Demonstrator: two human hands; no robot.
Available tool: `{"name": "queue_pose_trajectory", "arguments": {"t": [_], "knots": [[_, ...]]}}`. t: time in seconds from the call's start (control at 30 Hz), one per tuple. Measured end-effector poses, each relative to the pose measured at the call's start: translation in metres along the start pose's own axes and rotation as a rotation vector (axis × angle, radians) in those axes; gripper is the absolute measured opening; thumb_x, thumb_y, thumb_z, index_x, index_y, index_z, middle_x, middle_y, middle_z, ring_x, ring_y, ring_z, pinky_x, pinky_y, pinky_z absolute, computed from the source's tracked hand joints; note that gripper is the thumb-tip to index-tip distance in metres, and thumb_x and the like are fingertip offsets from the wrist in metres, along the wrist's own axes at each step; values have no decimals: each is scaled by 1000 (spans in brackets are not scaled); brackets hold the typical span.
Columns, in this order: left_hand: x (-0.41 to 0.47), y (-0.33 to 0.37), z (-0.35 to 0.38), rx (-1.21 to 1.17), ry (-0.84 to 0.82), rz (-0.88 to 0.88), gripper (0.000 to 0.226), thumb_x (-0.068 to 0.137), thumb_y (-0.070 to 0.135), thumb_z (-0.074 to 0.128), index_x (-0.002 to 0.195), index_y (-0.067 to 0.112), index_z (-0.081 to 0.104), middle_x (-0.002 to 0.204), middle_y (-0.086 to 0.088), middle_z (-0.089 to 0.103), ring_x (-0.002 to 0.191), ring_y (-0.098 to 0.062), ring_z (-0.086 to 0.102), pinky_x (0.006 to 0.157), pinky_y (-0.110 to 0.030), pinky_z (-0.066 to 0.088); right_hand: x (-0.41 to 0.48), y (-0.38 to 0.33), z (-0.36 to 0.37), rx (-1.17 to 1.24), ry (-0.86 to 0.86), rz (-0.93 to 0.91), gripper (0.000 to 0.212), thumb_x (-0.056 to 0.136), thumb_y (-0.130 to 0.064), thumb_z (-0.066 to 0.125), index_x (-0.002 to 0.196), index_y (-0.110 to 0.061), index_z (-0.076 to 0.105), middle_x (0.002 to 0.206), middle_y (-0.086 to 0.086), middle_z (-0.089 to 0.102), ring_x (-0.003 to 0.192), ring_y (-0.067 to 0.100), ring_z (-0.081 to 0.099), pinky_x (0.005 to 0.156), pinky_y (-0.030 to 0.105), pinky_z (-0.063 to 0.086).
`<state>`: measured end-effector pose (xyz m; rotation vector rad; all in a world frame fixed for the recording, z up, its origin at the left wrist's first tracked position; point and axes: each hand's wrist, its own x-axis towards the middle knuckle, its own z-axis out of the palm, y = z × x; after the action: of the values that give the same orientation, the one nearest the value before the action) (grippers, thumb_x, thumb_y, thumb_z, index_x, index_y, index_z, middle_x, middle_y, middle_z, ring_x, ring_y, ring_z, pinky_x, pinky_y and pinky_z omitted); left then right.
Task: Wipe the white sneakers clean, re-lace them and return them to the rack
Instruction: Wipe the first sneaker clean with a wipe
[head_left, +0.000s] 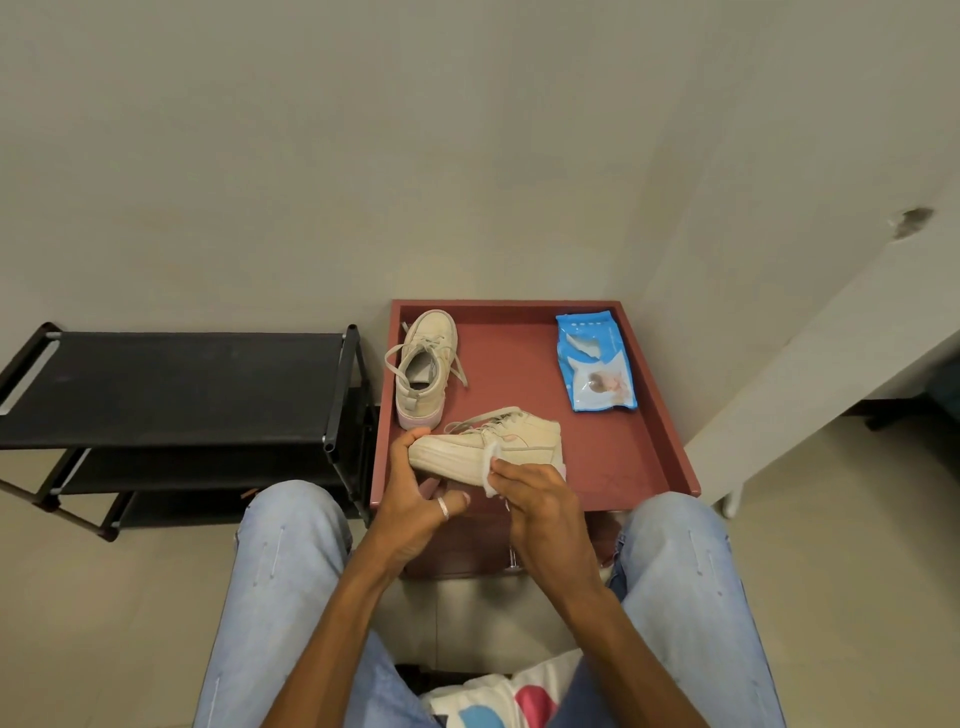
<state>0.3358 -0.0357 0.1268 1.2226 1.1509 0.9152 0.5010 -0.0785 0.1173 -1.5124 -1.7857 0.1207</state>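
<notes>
A red tray-top table (613, 447) stands against the wall (363, 156).

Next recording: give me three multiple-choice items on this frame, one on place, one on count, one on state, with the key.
1. Where does the wet-wipe pack lie?
A. in a drawer
B. on the red tray table, far right
C. on the floor

2. How many white sneakers show?
A. one
B. two
C. three

3. What is the right hand doing?
A. hanging idle
B. pulling a lace
C. pressing a wipe to the held sneaker

Key: B, the pack lies by the table's far right rim; B, the standing sneaker is on the table while the left hand grips the other; C, the wipe is pinched against its side.
</notes>
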Motion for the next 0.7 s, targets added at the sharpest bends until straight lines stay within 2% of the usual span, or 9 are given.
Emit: {"name": "queue_pose_trajectory", "arguments": {"t": [0.07,0.17,0.27,0.33,0.4,0.43,0.5,0.6,0.7], "knots": [[-1,3,3,-20,24,20,76,77,3,79,139,15,36,128,3,52,99,17,59,84,-9,51,-1,11,-2,-39,2,43,40,72,15,70,104,-9,77,106,3,74,94,19,68,87,27,55],[0,3,8,-27,99,22,62,88,3,75,137,13,39,122,6,55,91,19,61,76,-7,51,-2,18,1,-22,-7,144,36,75,11,71,102,-12,77,104,1,74,92,17,69,85,31,57],[5,-1,9,-10,154,-5,59,88,16,78,135,20,42,121,7,58,97,9,61,74,-9,52,2,10,4,9,-5,194,28,79,9,67,99,-9,77,102,5,74,90,18,69,83,32,57],[7,-5,6,-20,211,-37,59,85,26,81,131,28,44,120,9,61,102,3,60,81,-16,55,4,3,7,31,-10,218,27,81,8,63,99,-8,75,100,6,73,88,19,68,81,29,56],[10,-8,4,-51,241,-77,59,83,30,83,128,35,45,118,7,64,105,-9,65,87,-36,60,6,-3,9,59,-18,257,29,83,5,54,100,-8,73,99,5,71,88,19,66,80,29,55],[11,-9,4,-64,245,-104,59,82,30,84,126,37,46,118,5,64,104,-16,67,86,-44,61,7,-5,10,64,-14,269,30,83,1,50,100,-8,73,99,4,70,88,19,65,79,30,54],[11,-8,3,-73,245,-128,58,83,26,83,125,37,45,117,2,64,101,-22,70,79,-51,63,8,-12,12,52,-4,248,31,85,-6,45,101,-8,72,101,6,70,90,21,65,81,31,54],[11,-9,4,-51,254,-123,59,81,31,85,123,40,45,116,5,64,104,-17,68,83,-45,62,8,-26,13,51,3,168,35,91,-13,39,104,-7,71,106,6,69,99,20,64,89,28,52],[11,-8,4,-31,273,-116,60,79,33,85,122,41,44,115,9,61,107,-13,63,87,-36,60,5,-28,17,67,10,125,34,93,-11,41,110,-7,70,112,7,69,106,20,63,96,29,51]]}}
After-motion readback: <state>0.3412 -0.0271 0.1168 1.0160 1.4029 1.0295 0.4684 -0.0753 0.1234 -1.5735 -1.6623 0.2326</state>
